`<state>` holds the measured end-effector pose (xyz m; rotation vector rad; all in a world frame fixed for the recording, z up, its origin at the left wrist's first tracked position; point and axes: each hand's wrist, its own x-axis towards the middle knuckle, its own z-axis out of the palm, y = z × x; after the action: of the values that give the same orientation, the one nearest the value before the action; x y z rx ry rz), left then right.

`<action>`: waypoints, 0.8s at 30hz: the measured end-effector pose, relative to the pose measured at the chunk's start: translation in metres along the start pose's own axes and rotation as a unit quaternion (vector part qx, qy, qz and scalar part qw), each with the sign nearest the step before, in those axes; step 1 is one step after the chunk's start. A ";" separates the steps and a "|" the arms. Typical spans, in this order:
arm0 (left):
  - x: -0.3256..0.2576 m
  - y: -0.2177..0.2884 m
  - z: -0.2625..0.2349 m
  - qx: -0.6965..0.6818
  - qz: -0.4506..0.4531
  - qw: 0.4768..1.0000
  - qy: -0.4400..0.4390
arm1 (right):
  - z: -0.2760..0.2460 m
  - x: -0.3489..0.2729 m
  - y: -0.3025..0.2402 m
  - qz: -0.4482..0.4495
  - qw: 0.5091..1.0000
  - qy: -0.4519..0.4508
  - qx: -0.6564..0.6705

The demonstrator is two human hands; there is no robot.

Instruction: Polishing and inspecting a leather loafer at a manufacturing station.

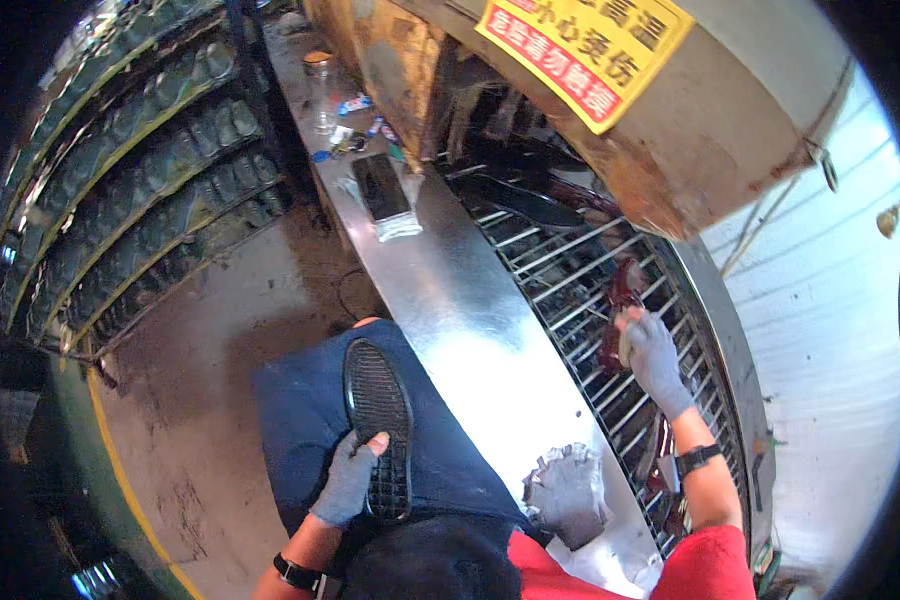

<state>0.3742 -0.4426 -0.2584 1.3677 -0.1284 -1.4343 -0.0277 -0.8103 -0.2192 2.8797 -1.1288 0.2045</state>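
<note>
1. The wire rack [570,280] is carrying dark shoe parts beside the metal shelf [450,300].
2. The left hand [348,482] is gripping a black sole [378,425] on the lap.
3. The right hand [650,350] is closing on what looks like a dark red piece [622,285]; lifting it calls for a firm hold.

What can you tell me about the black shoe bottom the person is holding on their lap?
The black shoe sole lies tread-up on the blue cloth over the person's lap, its long side running away from the body. It looks like dark rubber, with rows of fine ridges across the whole face and a smooth raised rim. The toe end is rounded and points toward the metal bench. The gloved left hand grips its near left edge, bare thumb tip pressed on the tread. Nothing else touches it.
</note>
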 end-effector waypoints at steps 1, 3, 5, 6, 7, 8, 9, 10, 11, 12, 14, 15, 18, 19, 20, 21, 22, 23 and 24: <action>0.001 -0.006 -0.004 0.007 0.015 1.000 0.001 | 0.005 0.000 -0.002 0.032 0.996 0.080 0.027; 0.001 -0.009 -0.003 0.000 0.004 1.000 -0.006 | 0.028 -0.002 0.006 0.293 0.929 0.071 0.215; -0.004 -0.010 -0.008 -0.012 0.001 1.000 0.006 | 0.044 0.013 -0.011 0.423 0.779 0.059 0.458; -0.003 -0.010 -0.004 -0.015 0.014 1.000 -0.012 | 0.063 0.007 0.001 0.435 0.795 0.094 0.412; -0.004 -0.011 -0.004 -0.022 0.027 0.999 -0.020 | 0.070 0.006 0.004 0.434 0.755 0.130 0.474; -0.008 -0.012 -0.004 -0.031 0.033 0.999 -0.016 | 0.074 0.003 0.005 0.428 0.711 0.159 0.535; -0.012 -0.010 -0.005 -0.002 0.050 0.999 -0.015 | 0.073 -0.004 0.010 0.420 0.718 0.156 0.534; -0.012 -0.008 -0.006 0.027 0.068 0.997 -0.013 | 0.071 -0.010 0.020 0.364 0.683 0.097 0.626; -0.006 -0.007 -0.007 0.015 0.075 0.997 -0.012 | 0.066 -0.010 0.028 0.303 0.639 0.035 0.706; -0.012 -0.015 -0.019 0.091 0.133 0.984 0.078 | 0.022 -0.008 -0.030 0.328 0.580 -0.007 0.746; -0.032 0.004 -0.018 0.110 0.184 0.967 0.137 | 0.012 -0.023 -0.061 0.287 0.509 -0.094 0.806; -0.039 0.019 -0.013 0.102 0.197 0.966 0.137 | 0.001 -0.023 -0.089 0.261 0.479 -0.122 0.829; -0.031 0.040 -0.007 0.168 0.383 0.902 0.107 | -0.017 -0.017 -0.165 0.192 0.364 -0.234 0.881; -0.027 0.047 0.001 0.124 0.387 0.911 0.072 | -0.019 -0.014 -0.193 0.179 0.347 -0.235 0.890; -0.025 0.056 0.010 0.082 0.391 0.916 0.041 | -0.023 -0.010 -0.220 0.164 0.326 -0.238 0.900; -0.024 0.065 0.017 0.041 0.372 0.927 -0.005 | -0.031 -0.007 -0.239 0.153 0.315 -0.274 0.896; -0.028 0.075 0.021 0.000 0.353 0.934 -0.045 | -0.041 -0.005 -0.266 0.174 0.350 -0.248 0.886; -0.033 0.083 0.025 -0.014 0.342 0.938 -0.050 | -0.053 -0.002 -0.281 0.168 0.364 -0.264 0.877; -0.041 0.088 0.028 -0.029 0.333 0.941 -0.048 | -0.056 -0.001 -0.293 0.157 0.377 -0.284 0.868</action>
<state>0.3955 -0.4640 -0.1618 1.0574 -0.5550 -0.9170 0.1649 -0.5895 -0.1613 4.3652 -3.0639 1.0586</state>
